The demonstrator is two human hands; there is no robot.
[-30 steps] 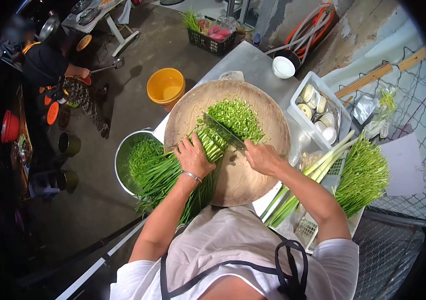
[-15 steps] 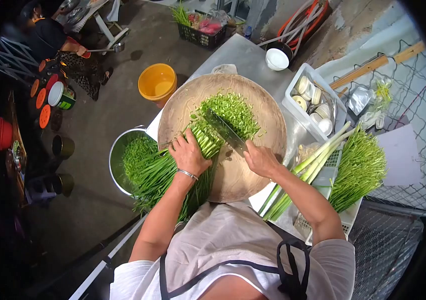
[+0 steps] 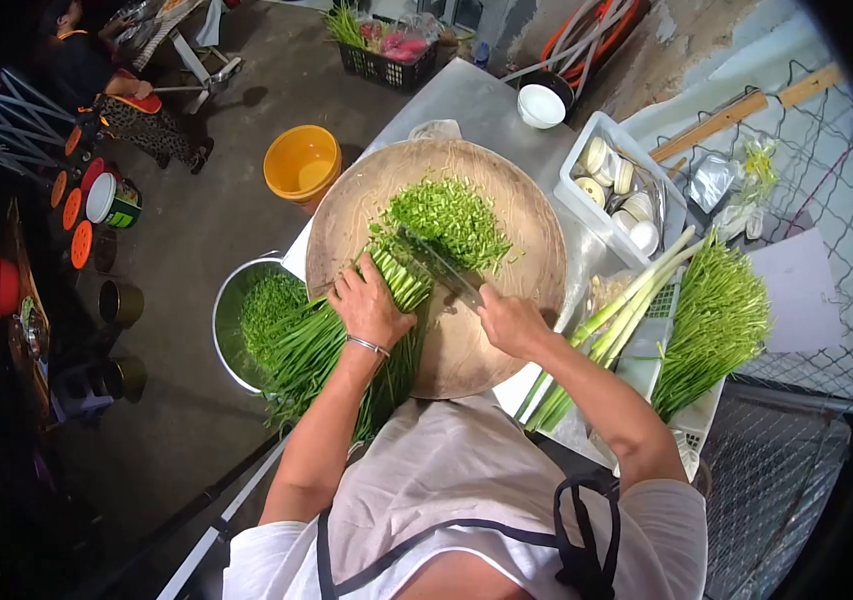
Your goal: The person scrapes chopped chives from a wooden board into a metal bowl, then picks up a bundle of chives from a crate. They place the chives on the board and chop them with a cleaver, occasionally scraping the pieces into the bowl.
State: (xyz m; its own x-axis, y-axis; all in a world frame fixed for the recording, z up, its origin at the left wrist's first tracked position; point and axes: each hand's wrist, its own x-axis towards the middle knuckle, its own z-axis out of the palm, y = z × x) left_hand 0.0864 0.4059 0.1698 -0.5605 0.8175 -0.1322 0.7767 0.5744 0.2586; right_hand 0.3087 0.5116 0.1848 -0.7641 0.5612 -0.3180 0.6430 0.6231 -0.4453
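Head view: left hand (image 3: 370,305) clasps long green stalk bundle (image 3: 308,338), round brown wooden board's (image 3: 461,350) eight o'clock; right hand (image 3: 511,322) grips grey steel knife (image 3: 440,267). Bundle likely light, bendy, slippery; hold behind pale ends.

orange bucket (image 3: 302,165) on floor (image 3: 181,265) | black crate (image 3: 386,70) farther off, also there | white bowl (image 3: 541,106) near plastic tub (image 3: 583,203) | red basin (image 3: 4,288) far left

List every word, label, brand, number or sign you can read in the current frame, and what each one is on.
No text can be read anywhere in this view.
White and green bucket: its label has pale markings, too small and blurred to read.
Pale sheet by the wire fence: no writing can be made out.
Knife: no marking can be made out.
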